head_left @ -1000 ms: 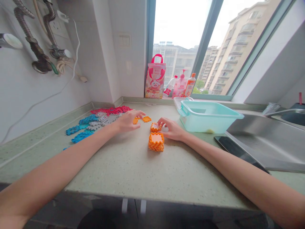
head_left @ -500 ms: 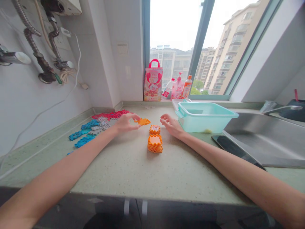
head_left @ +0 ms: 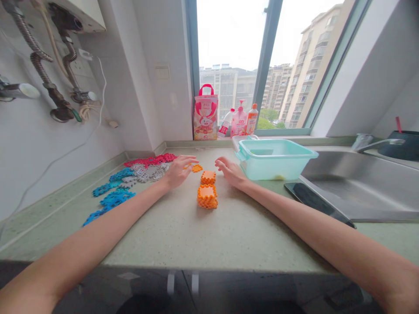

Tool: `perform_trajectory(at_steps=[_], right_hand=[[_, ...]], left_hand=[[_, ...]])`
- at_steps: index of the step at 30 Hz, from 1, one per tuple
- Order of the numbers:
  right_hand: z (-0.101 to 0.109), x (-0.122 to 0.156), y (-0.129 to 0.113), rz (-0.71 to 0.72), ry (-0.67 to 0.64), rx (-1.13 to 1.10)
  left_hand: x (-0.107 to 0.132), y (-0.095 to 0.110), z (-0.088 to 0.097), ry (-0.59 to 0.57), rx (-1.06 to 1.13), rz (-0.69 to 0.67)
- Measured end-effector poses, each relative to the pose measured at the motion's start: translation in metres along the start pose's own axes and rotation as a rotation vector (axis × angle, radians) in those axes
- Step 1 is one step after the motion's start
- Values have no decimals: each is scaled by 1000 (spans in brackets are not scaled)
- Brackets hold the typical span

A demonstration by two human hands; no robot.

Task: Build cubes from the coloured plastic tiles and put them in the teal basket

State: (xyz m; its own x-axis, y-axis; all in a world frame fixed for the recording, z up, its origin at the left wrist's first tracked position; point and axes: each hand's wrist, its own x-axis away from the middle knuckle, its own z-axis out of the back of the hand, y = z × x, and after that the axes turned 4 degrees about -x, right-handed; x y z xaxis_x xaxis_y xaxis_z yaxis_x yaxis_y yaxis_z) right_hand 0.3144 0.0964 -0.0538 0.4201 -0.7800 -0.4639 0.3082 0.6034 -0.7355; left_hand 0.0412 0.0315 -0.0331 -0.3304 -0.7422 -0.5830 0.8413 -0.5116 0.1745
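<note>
My left hand (head_left: 179, 171) hovers at the loose orange interlocking tiles (head_left: 197, 168), fingers stretched and apart, partly covering them. I see nothing gripped in it. To the right of the tiles, my right hand (head_left: 231, 172) rests near the counter with loosely bent fingers, holding nothing visible. Between the hands stands a low stack of orange tiles (head_left: 208, 176), a plain orange face on top. Just in front of it is a taller orange stack (head_left: 207, 197) with slightly uneven edges.
Red tiles (head_left: 150, 160), grey-white tiles (head_left: 149, 172) and blue tiles (head_left: 116, 197) lie spread at the left. A turquoise bin (head_left: 278, 163) stands right of my right hand, beside a dark phone (head_left: 317, 204) and the steel sink (head_left: 363, 187). Bottles (head_left: 239, 121) line the windowsill.
The smaller stack's top has gone from a white patterned face to plain orange. Fewer loose orange tiles show beside my left hand. The view has shifted slightly.
</note>
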Motion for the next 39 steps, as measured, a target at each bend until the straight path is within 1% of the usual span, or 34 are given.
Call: perform_trajectory(at_steps=[1, 4, 5, 6, 9, 12, 14, 16, 18, 19, 21, 23, 26, 28, 30, 32, 33, 35, 37, 39], right_hand=[[0, -1, 2, -6, 7, -13], [-1, -3, 6, -16, 20, -51], [-1, -3, 6, -12, 22, -58], [-1, -3, 7, -7, 22, -62], [-1, -2, 6, -9, 24, -72], [-1, 0, 3, -12, 33, -79], [-1, 1, 1, 0, 35, -85], [-1, 2, -1, 4, 35, -97], [-1, 2, -2, -7, 38, -111], [-1, 2, -2, -15, 37, -117], [0, 2, -2, -31, 36, -128], [0, 2, -1, -30, 39, -135], [1, 3, -3, -14, 45, -146], [1, 4, -4, -16, 41, -155], [1, 4, -5, -22, 38, -156], [1, 4, -5, -26, 36, -147], [2, 4, -4, -28, 35, -141], [2, 4, -3, -31, 37, -131], [2, 4, -4, -13, 31, -126], [2, 7, -7, 46, -22, -123]], left_hand=[[0, -7, 0, -44, -67, 2], [1, -21, 0, -270, -218, -49], [1, -23, 0, -313, -238, -65], [0, -23, 0, -330, -241, -77], [0, -18, 1, -318, -184, -96], [1, -15, 3, -253, -99, -30], [1, -13, 5, -150, -46, 54], [0, -8, 8, -20, 31, 132], [-1, 3, 10, 78, 132, 161], [-2, 10, 11, 101, 178, 152], [-3, 25, 10, 95, 232, 94], [-2, 38, 8, 53, 226, 27], [0, 44, 4, -84, 177, -59], [0, 38, 3, -148, 140, -84], [1, 25, 3, -139, 57, -60], [2, 9, 2, -124, -99, -4], [2, 0, 1, -147, -187, 25], [3, -15, -1, -246, -326, 82], [4, -26, -2, -336, -378, 116], [5, -32, -1, -340, -364, 104]])
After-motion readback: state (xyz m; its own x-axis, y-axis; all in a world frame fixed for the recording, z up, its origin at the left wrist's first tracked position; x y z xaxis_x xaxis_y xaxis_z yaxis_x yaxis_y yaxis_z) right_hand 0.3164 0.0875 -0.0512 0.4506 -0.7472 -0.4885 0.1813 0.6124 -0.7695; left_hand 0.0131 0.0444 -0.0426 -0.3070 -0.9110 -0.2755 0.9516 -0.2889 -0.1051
